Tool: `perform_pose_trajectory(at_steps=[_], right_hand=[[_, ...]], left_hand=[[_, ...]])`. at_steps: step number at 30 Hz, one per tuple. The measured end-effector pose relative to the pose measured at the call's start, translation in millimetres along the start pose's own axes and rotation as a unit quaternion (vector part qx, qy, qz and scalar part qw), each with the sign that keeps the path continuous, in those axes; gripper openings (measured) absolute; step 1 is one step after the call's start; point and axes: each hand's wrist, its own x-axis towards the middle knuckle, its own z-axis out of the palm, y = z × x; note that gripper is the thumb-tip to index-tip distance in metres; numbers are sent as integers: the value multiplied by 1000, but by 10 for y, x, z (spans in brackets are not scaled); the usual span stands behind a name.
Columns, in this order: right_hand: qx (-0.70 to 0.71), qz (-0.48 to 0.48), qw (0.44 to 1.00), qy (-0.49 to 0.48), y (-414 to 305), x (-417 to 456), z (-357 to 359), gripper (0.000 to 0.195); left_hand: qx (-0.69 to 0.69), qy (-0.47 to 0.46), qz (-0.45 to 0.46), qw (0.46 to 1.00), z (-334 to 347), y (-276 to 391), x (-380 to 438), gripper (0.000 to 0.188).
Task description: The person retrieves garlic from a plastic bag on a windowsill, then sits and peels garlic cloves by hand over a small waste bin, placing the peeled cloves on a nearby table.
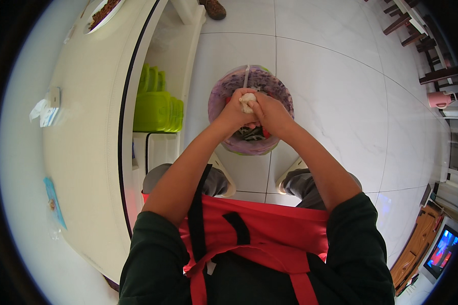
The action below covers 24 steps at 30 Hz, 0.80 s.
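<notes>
A whitish bulb, apparently garlic [247, 103], sits between my two hands, right above a trash bin. My left hand [231, 108] wraps it from the left side. From the right, my right hand [271, 113] grips it too, thumb pressed on its surface. Below them stands the round bin [217, 89], lined with a thin purple plastic bag. Dark and red scraps [252, 133] show inside it, partly covered by my hands.
On my left runs a cream-topped table [87, 152] with green plastic containers [152, 110] on a shelf below. A tissue pack [47, 112] and a plate of brown food [103, 15] rest on top. Another person's shoe [215, 9] shows ahead. A pink jug [439, 100] stands far right.
</notes>
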Motion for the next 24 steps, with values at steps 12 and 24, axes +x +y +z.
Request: perform_pose_trajectory(at_steps=[12, 24], right_hand=[[431, 197, 878, -61, 9, 2, -205, 25], [536, 200, 819, -32, -2, -20, -216, 19]], left_hand=[[-156, 26, 31, 987, -29, 21, -4, 62], [-39, 85, 102, 990, 87, 105, -99, 60]])
